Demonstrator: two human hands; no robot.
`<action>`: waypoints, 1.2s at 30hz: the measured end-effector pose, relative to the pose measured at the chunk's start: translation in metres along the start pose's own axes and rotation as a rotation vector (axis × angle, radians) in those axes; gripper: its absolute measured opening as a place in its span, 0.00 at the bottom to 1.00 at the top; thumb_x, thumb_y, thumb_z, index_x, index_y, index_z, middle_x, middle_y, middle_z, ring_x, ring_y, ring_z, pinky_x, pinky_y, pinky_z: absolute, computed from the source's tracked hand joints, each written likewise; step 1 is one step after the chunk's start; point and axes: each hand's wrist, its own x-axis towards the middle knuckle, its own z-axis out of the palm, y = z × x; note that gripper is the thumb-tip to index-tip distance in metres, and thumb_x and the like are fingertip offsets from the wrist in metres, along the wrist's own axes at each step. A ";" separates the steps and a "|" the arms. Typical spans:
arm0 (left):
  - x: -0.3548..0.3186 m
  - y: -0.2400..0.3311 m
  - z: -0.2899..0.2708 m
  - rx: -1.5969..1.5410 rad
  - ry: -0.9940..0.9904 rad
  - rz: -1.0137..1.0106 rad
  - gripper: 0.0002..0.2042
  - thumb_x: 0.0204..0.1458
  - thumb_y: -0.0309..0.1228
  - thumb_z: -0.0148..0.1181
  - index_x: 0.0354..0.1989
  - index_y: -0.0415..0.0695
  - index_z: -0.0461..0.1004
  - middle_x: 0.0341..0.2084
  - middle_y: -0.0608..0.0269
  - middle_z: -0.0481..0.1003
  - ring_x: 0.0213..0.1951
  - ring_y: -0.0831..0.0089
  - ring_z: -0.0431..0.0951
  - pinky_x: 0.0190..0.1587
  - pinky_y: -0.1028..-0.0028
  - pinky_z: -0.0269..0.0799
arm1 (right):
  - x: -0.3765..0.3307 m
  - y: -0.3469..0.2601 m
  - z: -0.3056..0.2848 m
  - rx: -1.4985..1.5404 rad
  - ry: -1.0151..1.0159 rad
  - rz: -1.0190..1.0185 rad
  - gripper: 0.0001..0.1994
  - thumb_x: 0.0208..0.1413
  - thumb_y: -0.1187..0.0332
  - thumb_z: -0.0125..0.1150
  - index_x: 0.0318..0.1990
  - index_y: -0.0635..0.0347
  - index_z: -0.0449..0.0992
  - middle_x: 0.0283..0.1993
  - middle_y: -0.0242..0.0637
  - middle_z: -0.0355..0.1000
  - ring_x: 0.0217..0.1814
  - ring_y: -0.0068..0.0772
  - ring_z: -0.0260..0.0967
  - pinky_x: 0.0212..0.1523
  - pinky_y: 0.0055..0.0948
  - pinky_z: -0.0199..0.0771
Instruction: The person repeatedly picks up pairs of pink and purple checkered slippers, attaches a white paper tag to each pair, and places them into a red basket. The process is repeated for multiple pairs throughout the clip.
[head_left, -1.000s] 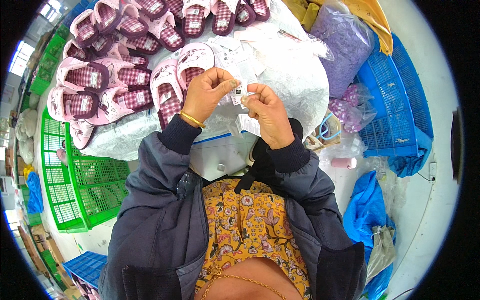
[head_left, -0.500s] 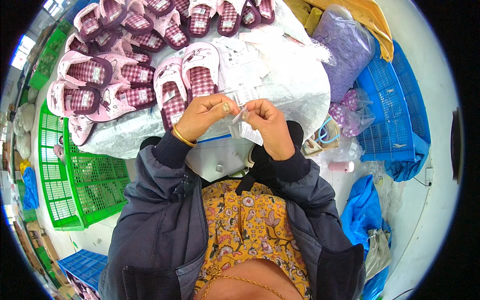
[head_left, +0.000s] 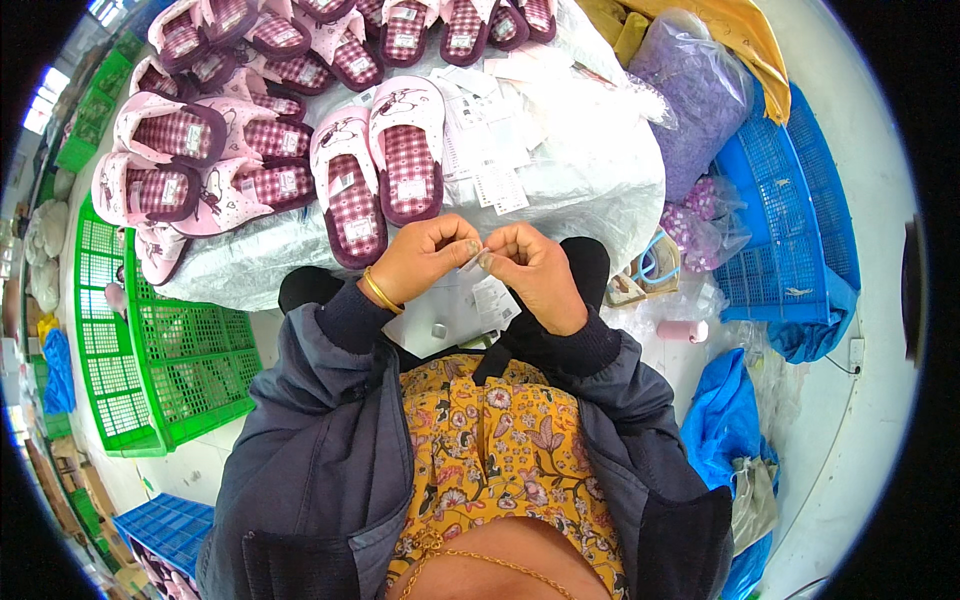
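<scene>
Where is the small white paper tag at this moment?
In the head view, the small white paper tag hangs near the centre, pinched between the left hand and the right hand, just below the nearest pair of pink checked slippers.

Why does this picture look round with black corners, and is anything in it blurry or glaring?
Head view: a fisheye lens bends straight edges, so the green crates curve near the rim and the corners go black. The left hand, right hand and pink slippers are sharp. Lighting is soft and even, with bright window glare only at the upper-left rim.
</scene>
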 end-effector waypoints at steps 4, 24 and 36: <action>-0.001 0.005 0.005 0.419 0.154 0.240 0.06 0.57 0.28 0.57 0.34 0.38 0.75 0.26 0.65 0.73 0.28 0.73 0.72 0.32 0.74 0.67 | -0.003 -0.007 -0.006 -0.200 -0.020 -0.030 0.09 0.56 0.72 0.66 0.43 0.64 0.75 0.36 0.26 0.73 0.32 0.12 0.65 0.34 0.17 0.69; 0.024 0.037 -0.051 0.938 0.515 0.649 0.07 0.48 0.24 0.64 0.36 0.42 0.78 0.38 0.57 0.77 0.45 0.58 0.76 0.50 0.65 0.69 | 0.014 -0.015 -0.030 -0.010 -0.083 -0.235 0.04 0.58 0.74 0.62 0.39 0.62 0.74 0.36 0.26 0.70 0.38 0.15 0.63 0.42 0.18 0.65; 0.036 0.040 -0.147 1.643 0.029 0.577 0.26 0.47 0.17 0.51 0.56 0.53 0.72 0.62 0.54 0.65 0.60 0.57 0.68 0.60 0.63 0.62 | 0.033 -0.031 -0.016 0.528 -0.077 -0.046 0.06 0.62 0.69 0.60 0.42 0.61 0.73 0.32 0.26 0.67 0.30 0.18 0.60 0.35 0.19 0.61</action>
